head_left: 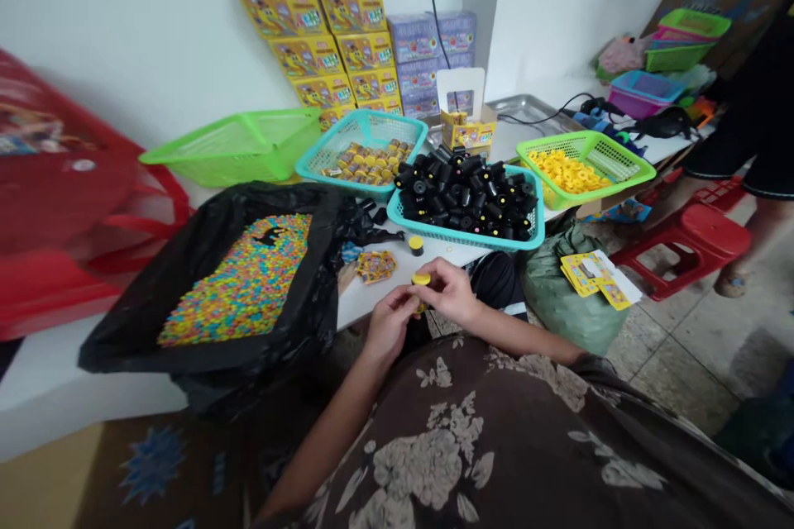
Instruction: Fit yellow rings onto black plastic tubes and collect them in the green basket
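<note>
Between my two hands is a small yellow-lidded tub [421, 278], held just past the table's front edge. My left hand [390, 318] pinches it low on the near side. The fingers of my right hand [452, 293] close around it from the right, so most of its body is hidden. Just beyond my hands, a black tub with a yellow lid [416, 245] stands upright on the table. To its left lies a loose pile of printed yellow-brown labels [375, 266].
A turquoise basket [471, 241] holds many black tubs; another turquoise basket [307, 169] holds labelled ones. Yellow rings fill part of a green basket [642, 173]. Left, a black bag [291, 322] contains coloured candies. Yellow boxes [365, 54] stack behind. A red stool [713, 231] stands right, near another person.
</note>
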The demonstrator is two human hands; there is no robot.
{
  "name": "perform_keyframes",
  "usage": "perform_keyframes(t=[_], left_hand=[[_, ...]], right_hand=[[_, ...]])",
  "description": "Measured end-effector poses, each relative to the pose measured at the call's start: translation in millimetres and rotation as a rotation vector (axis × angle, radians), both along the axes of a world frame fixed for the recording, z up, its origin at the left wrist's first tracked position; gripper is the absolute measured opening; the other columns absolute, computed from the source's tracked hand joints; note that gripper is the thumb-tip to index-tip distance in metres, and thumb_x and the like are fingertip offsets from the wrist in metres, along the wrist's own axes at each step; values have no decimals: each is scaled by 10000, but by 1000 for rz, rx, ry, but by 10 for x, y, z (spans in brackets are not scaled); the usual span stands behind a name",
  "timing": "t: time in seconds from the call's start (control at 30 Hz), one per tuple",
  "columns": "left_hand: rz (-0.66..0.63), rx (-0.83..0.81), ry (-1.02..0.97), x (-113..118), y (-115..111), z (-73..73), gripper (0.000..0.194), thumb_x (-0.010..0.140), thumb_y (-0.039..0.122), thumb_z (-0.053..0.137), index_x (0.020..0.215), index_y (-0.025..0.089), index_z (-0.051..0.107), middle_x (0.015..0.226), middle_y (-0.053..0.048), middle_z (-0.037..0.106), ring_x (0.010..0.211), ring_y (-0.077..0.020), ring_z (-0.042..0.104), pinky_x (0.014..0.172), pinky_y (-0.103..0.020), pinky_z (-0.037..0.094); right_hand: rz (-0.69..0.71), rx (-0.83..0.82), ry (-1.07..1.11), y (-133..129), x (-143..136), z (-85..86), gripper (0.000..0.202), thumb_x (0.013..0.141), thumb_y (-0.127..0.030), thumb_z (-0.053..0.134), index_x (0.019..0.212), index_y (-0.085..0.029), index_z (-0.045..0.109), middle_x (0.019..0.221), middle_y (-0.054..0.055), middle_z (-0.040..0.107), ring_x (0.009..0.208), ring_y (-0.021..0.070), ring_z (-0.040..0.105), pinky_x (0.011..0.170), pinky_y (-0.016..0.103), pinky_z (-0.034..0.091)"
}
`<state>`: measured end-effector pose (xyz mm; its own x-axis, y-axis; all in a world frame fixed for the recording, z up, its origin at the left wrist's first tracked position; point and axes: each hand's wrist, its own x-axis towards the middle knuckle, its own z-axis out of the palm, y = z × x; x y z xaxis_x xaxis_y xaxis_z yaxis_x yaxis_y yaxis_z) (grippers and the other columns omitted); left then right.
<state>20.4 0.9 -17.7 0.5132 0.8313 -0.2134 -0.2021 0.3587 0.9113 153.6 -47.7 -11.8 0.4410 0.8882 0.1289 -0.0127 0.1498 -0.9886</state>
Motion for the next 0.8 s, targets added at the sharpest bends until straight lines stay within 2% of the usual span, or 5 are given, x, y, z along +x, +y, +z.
perform_keyframes(t=[0.2, 0.4, 0.67, 0.73, 0.8], left_hand=[[-11, -2, -6, 22, 1, -49, 319, 576, 347, 964, 768, 157, 797, 774, -43, 750, 765, -161, 643, 750, -253, 503], [-47, -163, -121, 77, -35, -4, 370, 580, 409, 986, 724, 151, 764, 765, -46, 748, 729, -160, 651, 713, -255, 521], [-26, -424, -150, 113, -12, 49, 528, 425, 367, 1057, 804, 150, 761, 799, -22, 764, 694, -153, 670, 599, -236, 549], [-18, -451, -141, 103, 17, 42, 516, 439, 318, 1051, 830, 156, 756, 806, -13, 767, 683, -152, 676, 584, -237, 567], [-24, -466, -118, 77, 49, 47, 409, 553, 245, 1002, 857, 156, 744, 807, -16, 767, 668, -151, 685, 599, -247, 593]], right_hand=[[4, -34, 131, 33, -8, -60, 550, 592, -615, 926, 801, -233, 589, 661, -66, 578, 581, 103, 494, 533, 240, 433], [76, -43, 164, -12, 28, -66, 569, 629, -688, 888, 803, -237, 587, 604, -79, 560, 503, 96, 486, 473, 239, 434], [73, -8, 42, 15, -12, -262, 588, 727, -789, 783, 803, -233, 606, 639, -44, 609, 528, 124, 563, 492, 265, 496], [70, 14, -74, 25, 44, -214, 573, 781, -795, 731, 816, -233, 628, 674, -22, 633, 552, 138, 584, 514, 282, 516], [39, 72, -299, -57, 202, -19, 512, 840, -741, 715, 866, -231, 684, 769, 18, 687, 655, 165, 643, 621, 317, 574]])
